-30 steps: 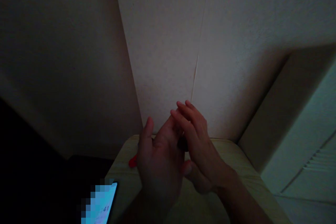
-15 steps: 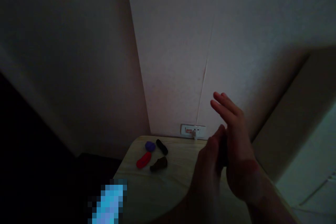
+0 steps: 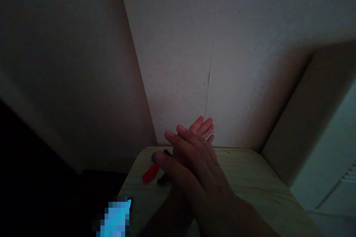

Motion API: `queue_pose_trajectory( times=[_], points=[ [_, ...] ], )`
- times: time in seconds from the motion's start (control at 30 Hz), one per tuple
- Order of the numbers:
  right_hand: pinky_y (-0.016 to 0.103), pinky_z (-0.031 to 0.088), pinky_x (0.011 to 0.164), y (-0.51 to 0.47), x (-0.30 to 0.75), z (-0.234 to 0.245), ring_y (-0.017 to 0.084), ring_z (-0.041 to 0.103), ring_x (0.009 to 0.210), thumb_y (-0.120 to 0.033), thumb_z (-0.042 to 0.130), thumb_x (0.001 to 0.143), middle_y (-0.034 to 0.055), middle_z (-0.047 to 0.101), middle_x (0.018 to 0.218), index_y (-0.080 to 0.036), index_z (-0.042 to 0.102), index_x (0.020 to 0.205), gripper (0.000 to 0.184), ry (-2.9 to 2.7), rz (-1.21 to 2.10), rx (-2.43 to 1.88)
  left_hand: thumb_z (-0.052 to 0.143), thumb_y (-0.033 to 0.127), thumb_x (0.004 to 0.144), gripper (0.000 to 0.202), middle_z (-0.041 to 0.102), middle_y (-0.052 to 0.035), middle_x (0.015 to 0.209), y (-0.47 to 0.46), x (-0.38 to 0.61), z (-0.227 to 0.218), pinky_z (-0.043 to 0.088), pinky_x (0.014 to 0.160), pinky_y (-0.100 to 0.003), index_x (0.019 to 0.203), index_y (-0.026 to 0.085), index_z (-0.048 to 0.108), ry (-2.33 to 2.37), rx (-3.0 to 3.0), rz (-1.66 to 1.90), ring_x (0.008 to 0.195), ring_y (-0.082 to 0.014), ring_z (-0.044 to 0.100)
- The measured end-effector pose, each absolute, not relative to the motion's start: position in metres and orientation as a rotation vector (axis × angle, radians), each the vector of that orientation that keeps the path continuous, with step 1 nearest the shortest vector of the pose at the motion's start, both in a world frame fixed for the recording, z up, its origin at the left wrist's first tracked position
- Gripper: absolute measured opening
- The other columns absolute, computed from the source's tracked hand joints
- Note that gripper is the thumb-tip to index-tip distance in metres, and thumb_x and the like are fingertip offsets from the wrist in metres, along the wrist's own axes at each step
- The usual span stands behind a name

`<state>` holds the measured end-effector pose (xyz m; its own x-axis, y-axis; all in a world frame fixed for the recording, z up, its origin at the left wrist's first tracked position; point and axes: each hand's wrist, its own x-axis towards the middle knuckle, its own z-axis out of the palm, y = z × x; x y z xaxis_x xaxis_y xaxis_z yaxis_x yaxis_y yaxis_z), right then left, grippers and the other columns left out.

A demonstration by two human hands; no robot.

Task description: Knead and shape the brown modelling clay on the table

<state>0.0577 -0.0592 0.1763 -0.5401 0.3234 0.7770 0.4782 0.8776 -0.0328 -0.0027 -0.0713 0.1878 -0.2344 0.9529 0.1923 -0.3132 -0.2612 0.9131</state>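
Observation:
The room is dim. My right hand [image 3: 194, 163] lies flat on top of my left hand [image 3: 202, 125], palm against palm, fingers stretched out above a small light wooden table [image 3: 250, 172]. Only the left fingertips and forearm show from under the right hand. Whether anything lies between the palms is hidden. Just left of the hands, small lumps rest on the table: a red one [image 3: 150, 173], a purple one [image 3: 154, 154] partly behind my right thumb, a black one [image 3: 167, 152] and a dark brown one [image 3: 162, 181].
A phone with a lit screen [image 3: 115, 216] lies at the table's near left corner. The table stands in a wall corner [image 3: 211, 63]. A white cabinet [image 3: 328, 163] stands at the right, and a dark area lies to the left.
The hands have swung back left from the table's right side and now lie flat on each other, covering the wall socket and part of the lumps seen half a second ago.

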Motion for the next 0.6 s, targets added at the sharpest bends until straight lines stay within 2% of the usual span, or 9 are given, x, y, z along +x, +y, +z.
queue_pose_trajectory(
  times=[0.03, 0.1, 0.13, 0.2, 0.27, 0.33, 0.47, 0.6],
  points=[
    [0.049, 0.03, 0.128, -0.058, 0.06, 0.177, 0.026, 0.023, 0.16, -0.039, 0.04, 0.11, 0.0062, 0.034, 0.17, -0.028, 0.031, 0.162, 0.054, -2.14, -0.24, -0.601, 0.052, 0.047, 0.094, 0.043, 0.045, 0.006, 0.163, -0.073, 0.005, 0.189, 0.019, 0.13, -0.059, 0.131, 0.037, 0.07, 0.989, 1.046, 1.684, 0.163, -0.0247, 0.003],
    [0.052, 0.03, 0.128, -0.052, 0.069, 0.179, 0.028, 0.025, 0.159, -0.041, 0.035, 0.11, 0.0056, 0.033, 0.17, -0.029, 0.029, 0.163, 0.055, -2.05, -0.216, -0.623, 0.044, 0.04, 0.093, 0.044, 0.054, 0.0, 0.156, -0.073, 0.013, 0.193, 0.033, 0.122, -0.057, 0.119, 0.031, 0.079, 0.903, 1.113, 1.607, 0.16, -0.0301, 0.02],
    [0.055, 0.03, 0.128, -0.047, 0.076, 0.18, 0.03, 0.026, 0.159, -0.046, 0.029, 0.11, 0.0056, 0.032, 0.17, -0.028, 0.027, 0.164, 0.057, -2.007, -0.189, -0.622, 0.037, 0.035, 0.093, 0.05, 0.059, -0.0041, 0.15, -0.071, 0.014, 0.195, 0.041, 0.114, -0.057, 0.113, 0.025, 0.082, 0.836, 1.137, 1.537, 0.156, -0.0349, 0.029],
    [0.061, 0.026, 0.128, -0.036, 0.09, 0.184, 0.036, 0.026, 0.158, -0.067, 0.016, 0.104, 0.0085, 0.032, 0.169, -0.025, 0.03, 0.163, 0.073, -1.943, -0.121, -0.603, 0.034, 0.03, 0.09, 0.054, 0.068, -0.0105, 0.135, -0.067, 0.011, 0.194, 0.049, 0.101, -0.054, 0.107, 0.015, 0.083, 0.686, 1.138, 1.403, 0.141, -0.0411, 0.05],
    [0.064, 0.02, 0.128, -0.028, 0.102, 0.187, 0.039, 0.023, 0.159, -0.074, 0.011, 0.1, 0.0106, 0.03, 0.169, -0.023, 0.03, 0.163, 0.083, -1.914, -0.115, -0.643, 0.044, 0.033, 0.092, 0.046, 0.074, -0.0125, 0.122, -0.064, 0.006, 0.191, 0.05, 0.102, -0.051, 0.108, 0.013, 0.082, 0.534, 1.055, 1.333, 0.125, -0.0401, 0.062],
    [0.066, 0.016, 0.128, -0.022, 0.108, 0.188, 0.04, 0.019, 0.159, -0.074, 0.013, 0.1, 0.0115, 0.026, 0.17, -0.024, 0.026, 0.165, 0.083, -1.943, -0.156, -0.674, 0.057, 0.039, 0.092, 0.038, 0.077, -0.0133, 0.118, -0.063, 0.001, 0.189, 0.048, 0.111, -0.048, 0.109, 0.016, 0.08, 0.407, 0.898, 1.299, 0.123, -0.036, 0.065],
    [0.068, 0.019, 0.125, -0.02, 0.101, 0.184, 0.039, 0.018, 0.159, -0.074, 0.015, 0.1, 0.0141, 0.025, 0.17, -0.023, 0.02, 0.166, 0.083, -2.061, -0.198, -0.657, 0.047, 0.05, 0.097, 0.05, 0.072, -0.0153, 0.127, -0.065, -0.013, 0.2, 0.038, 0.121, -0.05, 0.113, 0.013, 0.077, 0.287, 0.708, 1.334, 0.139, -0.0357, 0.053],
    [0.069, 0.013, 0.126, -0.028, 0.082, 0.179, 0.04, 0.016, 0.16, -0.074, 0.019, 0.1, 0.0203, 0.026, 0.169, -0.016, 0.02, 0.165, 0.088, -2.193, -0.149, -0.553, 0.042, 0.058, 0.097, 0.056, 0.068, -0.0118, 0.135, -0.063, -0.034, 0.21, 0.034, 0.124, -0.052, 0.121, 0.018, 0.073, 0.282, 0.643, 1.409, 0.15, -0.0336, 0.042]
  ],
)
